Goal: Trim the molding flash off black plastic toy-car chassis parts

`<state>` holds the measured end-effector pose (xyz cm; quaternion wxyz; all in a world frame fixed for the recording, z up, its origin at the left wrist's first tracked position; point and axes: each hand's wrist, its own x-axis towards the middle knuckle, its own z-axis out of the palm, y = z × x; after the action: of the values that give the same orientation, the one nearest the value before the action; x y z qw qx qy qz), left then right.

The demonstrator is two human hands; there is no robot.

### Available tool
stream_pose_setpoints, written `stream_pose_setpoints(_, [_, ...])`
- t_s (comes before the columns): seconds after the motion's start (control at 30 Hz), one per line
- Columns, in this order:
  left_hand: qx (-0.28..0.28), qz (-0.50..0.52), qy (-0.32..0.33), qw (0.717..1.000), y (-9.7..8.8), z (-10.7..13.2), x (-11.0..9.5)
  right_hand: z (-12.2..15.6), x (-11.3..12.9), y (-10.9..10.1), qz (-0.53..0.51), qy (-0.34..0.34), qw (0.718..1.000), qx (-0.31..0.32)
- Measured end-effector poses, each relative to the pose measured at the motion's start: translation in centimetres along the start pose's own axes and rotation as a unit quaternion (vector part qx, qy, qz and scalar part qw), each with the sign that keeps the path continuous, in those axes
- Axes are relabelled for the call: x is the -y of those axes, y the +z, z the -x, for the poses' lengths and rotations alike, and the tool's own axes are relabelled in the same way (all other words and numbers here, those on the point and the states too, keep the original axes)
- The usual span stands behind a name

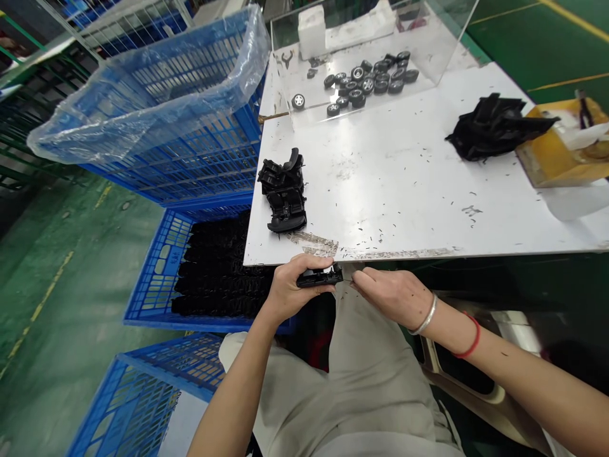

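Note:
Just off the front edge of the white table, my left hand grips a small black plastic part between thumb and fingers. A light patch shows on top of the part. My right hand is closed in a pinch at the part's right end. A thin sliver seems to stick out from its fingertips toward the part, too small to name. Several black moulded plastic parts lie together on the table's left corner, beyond my left hand.
Small black wheels lie behind a clear plastic panel at the back. Right of them are a dark bundle and a yellow box. Blue crates stand left, a lower crate holding black parts. Black scraps dot the tabletop.

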<state>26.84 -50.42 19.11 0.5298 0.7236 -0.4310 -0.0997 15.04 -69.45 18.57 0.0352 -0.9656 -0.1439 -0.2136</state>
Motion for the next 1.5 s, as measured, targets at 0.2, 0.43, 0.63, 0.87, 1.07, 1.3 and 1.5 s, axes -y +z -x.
stream_pose_setpoints(0.2, [0.002, -0.004, -0.038, 0.999, -0.2, -0.1, -0.6, -0.2, 0.5, 0.2, 0.04, 0.026, 0.999, 0.018])
stream_pose_setpoints(0.43, [-0.021, 0.012, -0.051, 0.998, -0.2, -0.1, -1.0, -0.6, 1.1, 0.1, -0.175, 0.114, 0.977, 0.032])
stream_pose_setpoints(0.63, [-0.074, -0.094, -0.035, 0.992, 1.4, 1.3, -2.1, -0.9, 2.2, -1.2, -0.534, 0.297, 0.789, 0.061])
stream_pose_setpoints(0.87, [0.073, -0.104, -0.051, 0.991, 1.6, 4.1, -5.6, -2.1, 2.1, -1.5, -0.652, 0.383, 0.651, 0.073])
stream_pose_setpoints(1.07, [0.124, -0.061, -0.106, 0.985, -1.2, 2.4, -5.6, -2.9, 0.9, -2.2, -0.655, 0.313, 0.672, 0.146])
stream_pose_setpoints(1.3, [0.176, 0.013, -0.169, 0.97, -1.2, 0.0, -4.4, -3.0, 1.1, -2.8, -0.549, 0.238, 0.792, 0.122])
stream_pose_setpoints(1.5, [0.078, 0.006, -0.172, 0.982, -2.1, -0.1, -2.9, -0.8, 1.1, -2.0, -0.36, 0.191, 0.909, 0.088])
